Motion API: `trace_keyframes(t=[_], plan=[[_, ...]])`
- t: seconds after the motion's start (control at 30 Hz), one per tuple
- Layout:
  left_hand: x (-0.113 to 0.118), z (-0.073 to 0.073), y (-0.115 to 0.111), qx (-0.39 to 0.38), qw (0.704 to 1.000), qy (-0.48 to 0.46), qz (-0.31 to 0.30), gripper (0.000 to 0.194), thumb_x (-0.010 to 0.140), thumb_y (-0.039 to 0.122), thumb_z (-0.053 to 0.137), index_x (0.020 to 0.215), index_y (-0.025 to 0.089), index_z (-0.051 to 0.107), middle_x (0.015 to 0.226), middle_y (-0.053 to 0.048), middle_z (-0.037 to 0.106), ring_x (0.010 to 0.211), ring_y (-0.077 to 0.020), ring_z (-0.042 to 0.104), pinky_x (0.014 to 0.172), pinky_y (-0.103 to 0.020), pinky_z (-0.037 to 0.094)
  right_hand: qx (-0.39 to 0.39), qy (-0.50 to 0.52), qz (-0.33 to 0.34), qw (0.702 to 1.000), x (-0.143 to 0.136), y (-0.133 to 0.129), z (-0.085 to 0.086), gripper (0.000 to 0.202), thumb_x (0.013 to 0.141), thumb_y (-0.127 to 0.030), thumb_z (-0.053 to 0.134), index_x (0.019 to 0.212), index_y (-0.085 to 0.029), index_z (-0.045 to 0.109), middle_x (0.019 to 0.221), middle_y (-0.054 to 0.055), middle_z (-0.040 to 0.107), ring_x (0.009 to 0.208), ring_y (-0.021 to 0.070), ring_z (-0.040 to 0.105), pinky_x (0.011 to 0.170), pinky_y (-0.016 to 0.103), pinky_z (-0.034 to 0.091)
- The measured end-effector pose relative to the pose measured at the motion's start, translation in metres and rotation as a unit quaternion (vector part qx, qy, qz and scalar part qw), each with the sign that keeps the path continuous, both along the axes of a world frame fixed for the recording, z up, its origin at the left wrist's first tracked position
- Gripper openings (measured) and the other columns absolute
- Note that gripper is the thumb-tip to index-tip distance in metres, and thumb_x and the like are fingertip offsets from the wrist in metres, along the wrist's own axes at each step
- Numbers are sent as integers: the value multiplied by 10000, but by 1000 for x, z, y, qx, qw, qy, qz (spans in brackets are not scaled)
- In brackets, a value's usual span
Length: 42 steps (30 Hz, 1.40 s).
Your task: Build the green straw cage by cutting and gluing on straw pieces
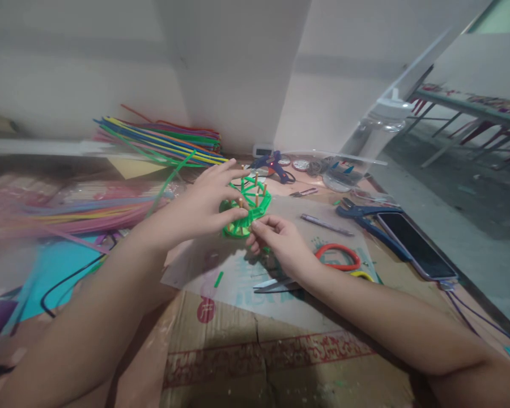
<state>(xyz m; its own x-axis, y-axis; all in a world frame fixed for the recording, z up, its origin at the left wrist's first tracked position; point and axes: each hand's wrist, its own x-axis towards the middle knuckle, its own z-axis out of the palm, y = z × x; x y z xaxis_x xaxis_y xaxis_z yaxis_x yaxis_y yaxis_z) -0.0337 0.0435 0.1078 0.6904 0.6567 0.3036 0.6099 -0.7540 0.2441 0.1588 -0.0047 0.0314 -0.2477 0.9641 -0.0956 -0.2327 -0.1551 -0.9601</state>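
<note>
A small green pipe-cleaner frame (261,199) with several upright wooden pegs stands between my hands. My left hand (210,198) reaches over its left side, thumb and index tips close together on the green part while the other fingers stretch out above. At the near edge, my right hand (283,241) pinches with thumb and index finger; the exact bit of green between them is partly hidden. A long green pipe cleaner (170,182) slants up behind my left wrist. Under my right wrist lie scissors with red handles (338,256), and a short green offcut (219,279) rests nearby.
Bundled coloured pipe cleaners (165,139) lie against the wall. A glue gun (272,164), a pen (327,225), blue-handled pliers (374,224), a phone (416,245) and a clear bottle (376,133) are on the right. Plastic-wrapped bundles (93,212) lie at left.
</note>
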Motion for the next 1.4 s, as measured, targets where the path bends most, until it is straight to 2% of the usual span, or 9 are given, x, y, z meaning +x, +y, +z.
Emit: trace_keyframes(t=[0.37,0.57,0.67,0.73,0.83,0.97,1.23,1.33,1.4], plan=[[0,2,-1,-4,1000,8,2,225,923,351,600,902,200,766,1530,-81,495,1518,-326,262,1230,-560,228,-11,3,5,1000,-2,1,2,376,732,-512,801,730,-185,615,616,-7,682,516,98,601,522,233,509],[0,3,-1,-4,1000,8,3,214,918,342,609,911,209,776,1531,-70,497,1516,-336,258,1233,-570,219,4,-28,28,999,4,2,-5,522,743,-685,708,737,-169,633,631,18,682,528,113,610,548,253,512],[0,3,-1,-8,1000,2,3,207,914,336,614,906,212,779,1528,-66,499,1508,-342,270,1236,-570,215,66,-93,-10,993,11,0,-3,469,817,-648,657,741,-190,591,606,-1,648,527,119,587,547,260,489],[0,3,-1,-9,1000,-1,2,202,913,339,617,895,221,780,1527,-60,501,1502,-345,281,1233,-578,219,178,-179,-51,966,17,-2,4,318,865,-512,669,817,-202,620,662,-4,656,583,129,591,586,268,485],[0,3,-1,-12,1000,2,-3,200,917,350,613,910,236,778,1524,-47,503,1501,-342,284,1228,-586,226,348,-316,-56,881,25,-1,15,239,910,-383,654,1100,-242,687,806,18,701,701,166,617,699,312,502],[0,2,0,-8,1000,5,1,197,919,358,611,946,233,762,1528,-55,498,1507,-337,276,1225,-589,236,422,-411,-32,807,30,3,18,360,952,-403,605,1284,-273,652,929,57,733,818,218,650,829,379,506],[-3,1,0,-8,1000,-9,9,230,883,416,663,1031,248,718,1523,-62,501,1499,-330,302,1236,-556,258,485,-441,-5,755,32,7,8,303,1005,-314,513,1246,-215,669,1057,103,742,933,229,667,862,374,502],[-3,0,1,-9,1000,-10,8,212,888,401,655,992,231,730,1523,-74,501,1500,-337,297,1235,-558,253,473,-439,2,763,32,6,10,296,1001,-319,510,1236,-230,668,1023,87,740,886,220,658,837,370,499],[-3,0,2,-11,1000,-13,5,214,884,398,658,991,228,730,1516,-81,508,1499,-339,299,1235,-561,248,448,-416,-28,791,32,4,12,275,985,-365,543,1183,-236,683,937,67,734,797,202,640,786,350,495]])
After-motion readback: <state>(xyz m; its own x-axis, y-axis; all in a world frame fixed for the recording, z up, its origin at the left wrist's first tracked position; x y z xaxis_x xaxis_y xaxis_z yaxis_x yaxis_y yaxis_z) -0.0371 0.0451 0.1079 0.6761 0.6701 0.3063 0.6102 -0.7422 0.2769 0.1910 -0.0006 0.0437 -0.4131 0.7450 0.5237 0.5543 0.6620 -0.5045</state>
